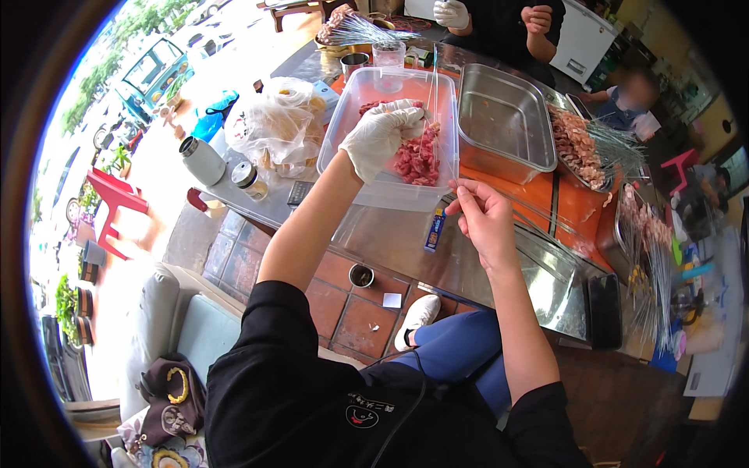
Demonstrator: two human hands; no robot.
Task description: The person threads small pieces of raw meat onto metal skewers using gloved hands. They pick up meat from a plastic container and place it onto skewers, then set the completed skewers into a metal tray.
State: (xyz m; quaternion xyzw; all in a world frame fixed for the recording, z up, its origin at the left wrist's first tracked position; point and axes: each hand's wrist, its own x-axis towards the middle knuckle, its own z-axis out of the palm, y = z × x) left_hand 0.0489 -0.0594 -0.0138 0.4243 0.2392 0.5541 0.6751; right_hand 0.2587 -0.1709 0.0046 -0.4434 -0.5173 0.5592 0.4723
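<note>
My left hand (pixel 383 134), in a white glove, is over a translucent plastic tub (pixel 374 198) with its fingers curled together. Whatever sits between those fingertips is hard to make out. Small pieces of raw red meat (pixel 416 162) lie in the tub beneath and beside the glove. Thin metal skewers (pixel 434 82) stand against the tub's far right side. Bare, my right hand (pixel 483 219) is at the tub's near right corner, thumb and forefinger pinching what looks like a thin metal skewer (pixel 453 182). A small blue packet (pixel 434 231) lies on the steel table just left of it.
Right of the tub stands a deep steel pan (pixel 506 111), with trays of skewered meat (pixel 576 143) beyond. A plastic bag (pixel 287 126), a flask (pixel 202 161) and a jar (pixel 250 180) stand left. A phone (pixel 604 310) lies by the table's edge. Another person's gloved hand (pixel 452 14) is opposite.
</note>
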